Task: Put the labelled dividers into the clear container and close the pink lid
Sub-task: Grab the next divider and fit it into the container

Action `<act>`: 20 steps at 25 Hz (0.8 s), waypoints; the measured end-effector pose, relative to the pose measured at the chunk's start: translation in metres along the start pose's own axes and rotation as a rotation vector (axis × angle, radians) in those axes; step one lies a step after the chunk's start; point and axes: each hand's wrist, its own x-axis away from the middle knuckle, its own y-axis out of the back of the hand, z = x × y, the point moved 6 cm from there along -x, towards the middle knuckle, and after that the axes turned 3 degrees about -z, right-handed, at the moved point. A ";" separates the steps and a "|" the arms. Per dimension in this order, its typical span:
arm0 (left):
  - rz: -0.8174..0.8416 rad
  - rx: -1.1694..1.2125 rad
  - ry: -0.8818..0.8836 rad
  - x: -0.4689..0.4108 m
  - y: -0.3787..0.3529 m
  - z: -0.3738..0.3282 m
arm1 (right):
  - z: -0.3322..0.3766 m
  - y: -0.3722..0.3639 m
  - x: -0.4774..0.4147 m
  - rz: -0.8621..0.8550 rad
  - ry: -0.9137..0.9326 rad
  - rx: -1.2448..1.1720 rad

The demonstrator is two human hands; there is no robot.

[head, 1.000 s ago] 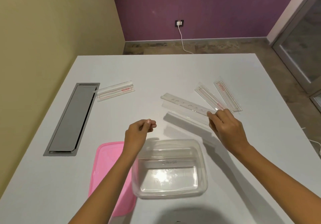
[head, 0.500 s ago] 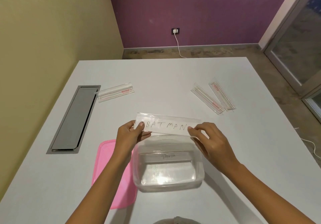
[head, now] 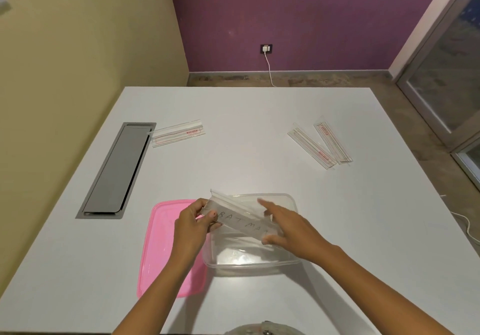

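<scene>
A clear divider with "BATMAN" handwritten on it is held tilted over the clear container, its right end lower. My left hand pinches its left end and my right hand grips its right end inside the container's opening. The pink lid lies flat on the table just left of the container, partly under my left forearm. Another divider seems to lie in the container, but I cannot read it.
Two clear packets with red print lie at the right of the white table, another packet at the left. A grey cable hatch is set into the table's left side.
My right hand picked the BATMAN divider off the table, my left hand joined, and both brought it toward me; it now tilts down into the container's opening.
</scene>
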 end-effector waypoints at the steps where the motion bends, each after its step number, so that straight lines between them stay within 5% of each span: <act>1: -0.024 -0.019 0.007 0.001 0.002 0.004 | -0.002 -0.006 0.001 0.035 0.000 -0.011; 5: -0.141 -0.288 -0.069 0.000 0.011 0.006 | -0.017 -0.024 0.003 0.128 -0.037 0.114; 10: -0.018 -0.594 -0.204 -0.013 0.000 0.018 | -0.022 -0.048 -0.003 0.209 0.007 0.348; 20: -0.029 -0.590 -0.275 -0.014 -0.007 0.033 | -0.024 -0.063 -0.012 0.299 -0.039 0.334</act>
